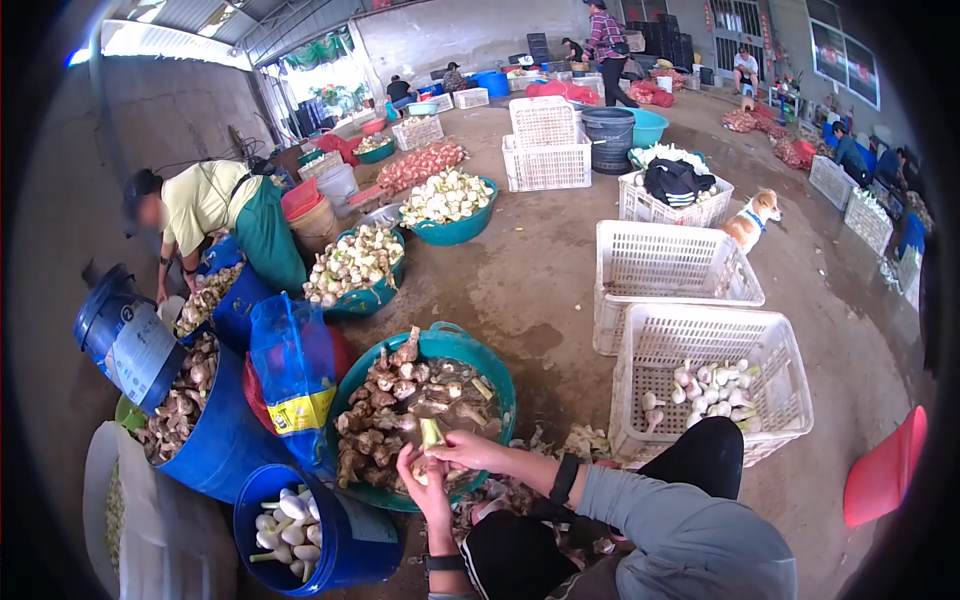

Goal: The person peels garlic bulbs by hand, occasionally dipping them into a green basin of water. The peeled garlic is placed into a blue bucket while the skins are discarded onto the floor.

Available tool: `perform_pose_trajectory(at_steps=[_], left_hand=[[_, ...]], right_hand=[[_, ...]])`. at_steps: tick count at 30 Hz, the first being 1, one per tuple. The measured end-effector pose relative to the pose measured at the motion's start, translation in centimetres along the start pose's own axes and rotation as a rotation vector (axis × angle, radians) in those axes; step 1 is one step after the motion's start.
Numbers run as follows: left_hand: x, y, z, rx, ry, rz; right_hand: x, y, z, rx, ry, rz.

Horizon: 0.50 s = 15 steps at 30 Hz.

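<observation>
My left hand (424,485) and my right hand (462,449) meet over the near rim of a teal tub (470,352) of muddy garlic bulbs. Both are closed on one garlic bulb (432,436) with a pale stalk end sticking up. My right arm wears a grey sleeve and a black wristband; my left wrist has a black band too. A white crate (780,352) to my right holds several cleaned bulbs. A blue bucket (345,540) at my left knee holds peeled white bulbs.
A person in a yellow shirt and green apron (225,210) bends over blue barrels (215,430) at left. More teal tubs of garlic (440,232), white crates (665,262), a dog (752,218), a red stool (885,470) and other workers fill the concrete yard.
</observation>
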<state>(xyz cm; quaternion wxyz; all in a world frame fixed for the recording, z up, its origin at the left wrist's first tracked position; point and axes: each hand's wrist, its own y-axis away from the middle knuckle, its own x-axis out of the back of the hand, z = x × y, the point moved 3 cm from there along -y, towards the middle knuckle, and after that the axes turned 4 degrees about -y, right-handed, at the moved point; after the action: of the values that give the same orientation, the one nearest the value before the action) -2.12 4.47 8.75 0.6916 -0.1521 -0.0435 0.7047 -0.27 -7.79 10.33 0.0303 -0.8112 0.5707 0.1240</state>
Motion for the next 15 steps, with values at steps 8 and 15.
perform_pose_trajectory(at_steps=[8,15], left_hand=[[-0.1,-1.9,1.6,0.37,0.517,0.01],[-0.2,-2.0,1.4,0.611,0.286,-0.219]], right_hand=[[-0.6,1.1,-1.6,0.419,0.405,0.119],[2.4,0.1,1.1,0.063,0.027,0.073]])
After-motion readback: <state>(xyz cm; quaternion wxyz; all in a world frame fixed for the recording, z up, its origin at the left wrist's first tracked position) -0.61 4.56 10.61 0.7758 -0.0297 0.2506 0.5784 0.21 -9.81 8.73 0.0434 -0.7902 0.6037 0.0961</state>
